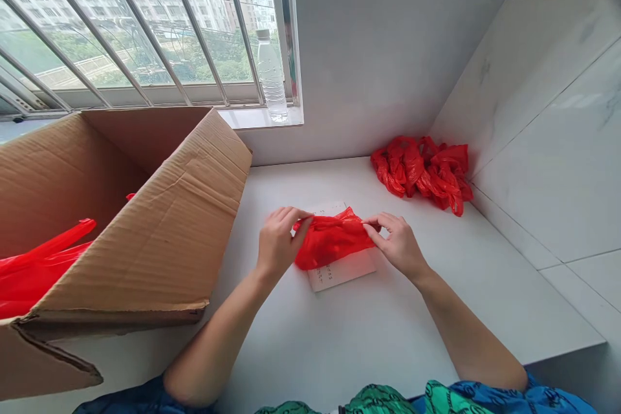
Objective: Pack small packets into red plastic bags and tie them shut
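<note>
A red plastic bag (pixel 334 240) is stretched sideways between my two hands, above the white tabletop. My left hand (pixel 281 239) pinches its left end between thumb and fingers. At the other end, my right hand (pixel 394 242) grips the bag's upper right corner with thumb and forefinger. Under the bag lies a white printed sheet or flat box (pixel 344 272), mostly covered; small dark characters show along its lower left part. I cannot tell whether the bag touches it.
A large open cardboard box (pixel 160 226) stands on the left, with red plastic bags (pixel 48 265) inside. Crumpled red bags (pixel 422 171) lie in a heap at the back right by the wall. A clear bottle (pixel 272 77) stands upright on the sill of the barred window.
</note>
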`<state>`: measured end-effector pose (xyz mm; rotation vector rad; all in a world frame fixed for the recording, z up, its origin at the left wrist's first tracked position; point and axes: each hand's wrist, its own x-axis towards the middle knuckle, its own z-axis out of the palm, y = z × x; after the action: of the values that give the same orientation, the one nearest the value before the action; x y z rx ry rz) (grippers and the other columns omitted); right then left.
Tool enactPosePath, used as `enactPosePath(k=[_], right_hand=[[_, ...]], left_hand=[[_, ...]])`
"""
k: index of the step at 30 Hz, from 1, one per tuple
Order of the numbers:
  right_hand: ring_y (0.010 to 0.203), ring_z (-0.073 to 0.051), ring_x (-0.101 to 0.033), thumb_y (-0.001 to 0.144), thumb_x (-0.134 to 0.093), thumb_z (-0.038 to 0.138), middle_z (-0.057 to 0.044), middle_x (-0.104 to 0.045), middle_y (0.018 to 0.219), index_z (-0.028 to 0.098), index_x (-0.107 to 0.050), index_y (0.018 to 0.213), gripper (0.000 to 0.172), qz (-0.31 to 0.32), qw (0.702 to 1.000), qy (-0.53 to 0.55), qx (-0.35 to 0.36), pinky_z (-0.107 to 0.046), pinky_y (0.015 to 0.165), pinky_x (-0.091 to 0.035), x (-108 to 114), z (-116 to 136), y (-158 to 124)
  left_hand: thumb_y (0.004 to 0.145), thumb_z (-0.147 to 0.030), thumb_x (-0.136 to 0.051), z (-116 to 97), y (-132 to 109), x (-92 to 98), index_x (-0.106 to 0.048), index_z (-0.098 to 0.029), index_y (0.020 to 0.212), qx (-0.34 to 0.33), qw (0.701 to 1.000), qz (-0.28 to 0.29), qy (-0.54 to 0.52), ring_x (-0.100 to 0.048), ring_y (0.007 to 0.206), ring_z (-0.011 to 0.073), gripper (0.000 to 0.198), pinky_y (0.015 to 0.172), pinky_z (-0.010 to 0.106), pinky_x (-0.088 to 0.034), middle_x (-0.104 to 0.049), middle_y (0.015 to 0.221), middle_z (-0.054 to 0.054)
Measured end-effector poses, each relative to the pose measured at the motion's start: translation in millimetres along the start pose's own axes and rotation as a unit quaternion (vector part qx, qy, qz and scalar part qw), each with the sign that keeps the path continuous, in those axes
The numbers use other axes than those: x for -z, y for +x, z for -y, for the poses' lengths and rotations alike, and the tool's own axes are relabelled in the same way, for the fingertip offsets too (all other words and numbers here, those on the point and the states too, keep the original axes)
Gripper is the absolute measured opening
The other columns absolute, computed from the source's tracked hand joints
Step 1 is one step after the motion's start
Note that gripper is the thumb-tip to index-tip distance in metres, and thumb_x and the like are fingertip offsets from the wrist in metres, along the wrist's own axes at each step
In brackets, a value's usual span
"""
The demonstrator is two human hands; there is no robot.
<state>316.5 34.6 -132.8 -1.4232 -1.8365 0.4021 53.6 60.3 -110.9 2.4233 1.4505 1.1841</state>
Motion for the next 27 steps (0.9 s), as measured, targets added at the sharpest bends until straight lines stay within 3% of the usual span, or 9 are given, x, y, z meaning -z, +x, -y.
enactPosePath(k=[4,8,10,12,15,18,21,24,27], right_hand=[[0.085,-0.022,-0.063,0.092,-0.053,0.037,-0.003,-0.069,0.089,0.025,-0.061,0.088,0.015,-0.045,0.996,0.047,-0.055,-0.036,0.081,-0.046,6,-4,0],[0.097,-0.024,-0.062,0.088,-0.061,0.041,-0.004,-0.068,0.098,0.027,-0.058,0.114,0.03,-0.007,0.992,0.108,-0.064,-0.035,0.083,-0.049,-1,12,-7],[0.091,-0.023,-0.061,0.086,-0.064,0.042,-0.003,-0.067,0.092,0.028,-0.062,0.112,0.03,0.015,0.99,0.125,-0.057,-0.035,0.08,-0.049,-3,17,-9],[0.082,-0.021,-0.059,0.087,-0.064,0.043,-0.002,-0.065,0.086,0.026,-0.066,0.097,0.019,-0.001,0.984,0.166,-0.063,-0.033,0.076,-0.049,-3,16,-8],[0.077,-0.017,-0.058,0.089,-0.062,0.042,-0.001,-0.062,0.083,0.023,-0.063,0.091,0.018,-0.103,0.95,0.275,-0.106,-0.031,0.072,-0.048,2,3,-3],[0.084,-0.017,-0.06,0.085,-0.065,0.038,-0.001,-0.063,0.091,0.022,-0.058,0.098,0.021,-0.186,0.916,0.338,-0.109,-0.033,0.079,-0.05,11,-7,3],[0.102,-0.021,-0.062,0.084,-0.064,0.033,-0.006,-0.061,0.113,0.024,-0.054,0.112,0.031,-0.253,0.912,0.32,-0.044,-0.042,0.092,-0.049,23,1,2],[0.109,-0.025,-0.061,0.082,-0.064,0.025,-0.007,-0.058,0.118,0.027,-0.054,0.119,0.039,-0.364,0.898,0.224,0.106,-0.05,0.096,-0.047,36,27,-8],[0.098,-0.025,-0.064,0.08,-0.062,0.015,-0.006,-0.062,0.107,0.028,-0.059,0.116,0.038,-0.322,0.895,0.1,0.291,-0.046,0.084,-0.053,41,57,-18]], left_hand=[[0.098,-0.028,-0.048,3,7,18.7,-0.063,-0.021,0.1,0.079,0.992,-0.067,-0.072,-0.064,0.094,0.0181,0.017,0.079,0.03,-0.049,-0.069,0.1,0.004],[0.093,-0.027,-0.055,-15,3,19.9,-0.049,-0.023,0.135,-0.061,0.994,0.045,-0.076,-0.056,0.118,0.0222,0.043,0.107,0.042,-0.041,-0.061,0.129,0.008],[0.091,-0.027,-0.06,-22,1,16.8,-0.055,-0.027,0.131,-0.139,0.985,0.093,-0.044,-0.059,0.109,0.0209,0.041,0.114,0.048,-0.031,-0.067,0.116,0.005],[0.092,-0.024,-0.059,-23,0,15.8,-0.067,-0.029,0.111,-0.158,0.984,0.071,-0.041,-0.061,0.091,0.0174,0.021,0.113,0.047,-0.032,-0.069,0.091,0.0],[0.095,-0.024,-0.055,-16,2,22.6,-0.067,-0.023,0.095,-0.029,0.987,-0.046,-0.15,-0.059,0.077,0.0149,0.012,0.092,0.037,-0.048,-0.064,0.077,0.0],[0.095,-0.028,-0.055,-10,5,36.3,-0.062,-0.021,0.098,0.116,0.925,-0.133,-0.336,-0.061,0.081,0.0156,0.01,0.076,0.029,-0.051,-0.063,0.085,0.002],[0.091,-0.02,-0.058,-16,4,48.5,-0.062,-0.022,0.098,0.108,0.876,-0.148,-0.446,-0.06,0.087,0.0151,0.008,0.079,0.027,-0.051,-0.062,0.092,0.002],[0.086,-0.008,-0.053,-28,-1,56.5,-0.064,-0.02,0.085,0.03,0.88,-0.124,-0.457,-0.057,0.096,0.016,0.017,0.091,0.032,-0.048,-0.059,0.096,0.003],[0.084,-0.003,-0.045,-40,-6,62.2,-0.059,-0.018,0.072,-0.022,0.893,-0.049,-0.447,-0.056,0.096,0.0164,0.024,0.094,0.034,-0.046,-0.06,0.1,0.005]])
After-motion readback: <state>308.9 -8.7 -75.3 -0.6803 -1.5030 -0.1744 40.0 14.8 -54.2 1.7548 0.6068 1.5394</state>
